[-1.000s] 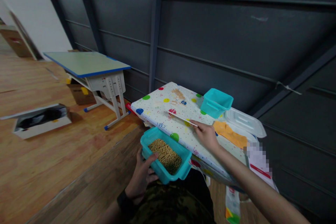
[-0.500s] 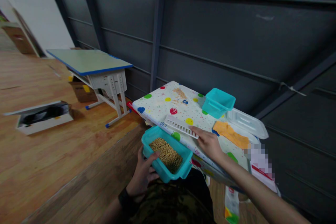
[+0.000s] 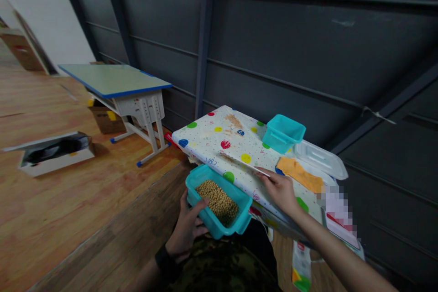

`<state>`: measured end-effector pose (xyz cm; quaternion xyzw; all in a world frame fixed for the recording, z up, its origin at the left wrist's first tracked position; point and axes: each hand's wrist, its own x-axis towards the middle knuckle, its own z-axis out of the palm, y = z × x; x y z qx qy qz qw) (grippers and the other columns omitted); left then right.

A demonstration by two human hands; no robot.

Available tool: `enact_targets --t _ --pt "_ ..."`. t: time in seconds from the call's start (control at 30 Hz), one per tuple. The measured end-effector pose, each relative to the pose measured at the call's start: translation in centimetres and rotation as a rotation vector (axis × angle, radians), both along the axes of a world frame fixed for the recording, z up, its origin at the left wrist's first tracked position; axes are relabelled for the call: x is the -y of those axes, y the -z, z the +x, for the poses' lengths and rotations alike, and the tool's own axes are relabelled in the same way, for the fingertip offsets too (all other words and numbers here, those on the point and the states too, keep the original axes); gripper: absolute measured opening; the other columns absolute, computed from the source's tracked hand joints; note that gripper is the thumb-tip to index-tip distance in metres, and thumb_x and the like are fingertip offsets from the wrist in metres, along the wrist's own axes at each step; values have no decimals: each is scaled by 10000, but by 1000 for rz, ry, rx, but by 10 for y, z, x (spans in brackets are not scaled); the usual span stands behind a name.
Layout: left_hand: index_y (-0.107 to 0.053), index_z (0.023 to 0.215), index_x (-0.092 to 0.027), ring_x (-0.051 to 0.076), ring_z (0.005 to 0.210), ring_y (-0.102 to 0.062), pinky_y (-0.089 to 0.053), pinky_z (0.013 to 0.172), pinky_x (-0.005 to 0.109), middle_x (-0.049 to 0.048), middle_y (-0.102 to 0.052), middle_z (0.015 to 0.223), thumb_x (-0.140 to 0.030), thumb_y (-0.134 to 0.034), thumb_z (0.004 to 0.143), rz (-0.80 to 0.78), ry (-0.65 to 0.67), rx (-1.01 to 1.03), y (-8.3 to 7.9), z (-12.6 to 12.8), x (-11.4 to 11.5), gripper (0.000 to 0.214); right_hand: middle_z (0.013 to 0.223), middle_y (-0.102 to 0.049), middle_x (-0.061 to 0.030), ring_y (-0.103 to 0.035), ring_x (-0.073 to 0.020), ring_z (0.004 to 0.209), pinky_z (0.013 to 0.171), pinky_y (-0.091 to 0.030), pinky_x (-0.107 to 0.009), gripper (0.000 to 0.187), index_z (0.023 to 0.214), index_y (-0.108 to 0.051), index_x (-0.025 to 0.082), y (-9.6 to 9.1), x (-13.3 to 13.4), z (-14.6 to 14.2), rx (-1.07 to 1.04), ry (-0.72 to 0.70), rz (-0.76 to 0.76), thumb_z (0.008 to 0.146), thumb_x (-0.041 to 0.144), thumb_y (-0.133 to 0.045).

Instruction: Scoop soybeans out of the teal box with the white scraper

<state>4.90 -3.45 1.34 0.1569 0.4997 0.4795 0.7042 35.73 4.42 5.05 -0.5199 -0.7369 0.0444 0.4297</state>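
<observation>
My left hand [image 3: 191, 219] grips the near left side of a teal plastic container [image 3: 201, 173], thumb over the rim. Soybeans [image 3: 219, 198] cover its bottom. The container is held just off the table's front edge. In my right hand [image 3: 278, 189] is a thin white slotted plastic strip [image 3: 244, 164], pinched at its right end and seen nearly edge-on above the tablecloth [image 3: 201, 141]. A patch of small pale grains [image 3: 234, 122] lies on the cloth toward the back.
A second teal container [image 3: 284, 132] stands at the table's back right. Beside it are a clear lid [image 3: 321, 159] and an orange cloth [image 3: 301, 174]. A dark panelled wall [image 3: 290, 41] rises behind. Further left stand a desk [image 3: 116, 80] and an open white box [image 3: 58, 153] on the floor.
My right hand has turned the slotted strip from showing its flat slotted face to nearly edge-on. The left hand and the container of soybeans have hardly moved.
</observation>
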Motion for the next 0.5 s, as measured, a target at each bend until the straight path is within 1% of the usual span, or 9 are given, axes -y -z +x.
enact_targets --t 0.13,0.23,0.3,0.4,0.5 --pt "-294 1717 -444 331 996 -899 -736 898 552 174 -711 1609 -469 -970 878 -2 4 4 -1 0 0 1079 1056 -914 -45 -894 -295 763 752 -761 -416 349 1136 -957 304 -8 4 -1 12 13 -3 1044 347 -624" --pt "-279 1740 -461 351 1058 -896 -729 925 569 185 -686 1640 -484 -1003 843 -9 4 15 -1 0 -1 1153 1074 -912 -46 -897 -292 775 752 -758 -405 351 1129 -958 300 -12 8 -1 49 -6 -11 1030 330 -623" --pt "-278 1743 -462 350 1071 -895 -729 937 572 182 -685 1648 -482 -992 859 0 7 18 -2 0 0 1137 1066 -914 -48 -901 -290 788 742 -755 -394 353 1132 -957 298 -13 12 0 70 -22 -17 1033 316 -619" --pt "-283 1735 -441 338 1037 -898 -734 933 564 177 -715 1615 -469 -949 908 4 18 7 -4 0 0 1062 1060 -917 -48 -903 -287 795 735 -753 -382 347 1147 -955 301 -14 17 2 81 -24 -16 1048 307 -622" --pt "-295 1724 -437 333 1021 -898 -739 917 555 175 -711 1622 -459 -947 908 8 17 7 -3 -2 -1 1044 1073 -918 -46 -904 -283 794 755 -756 -381 334 1148 -953 303 -15 22 3 84 -28 -7 1052 313 -633"
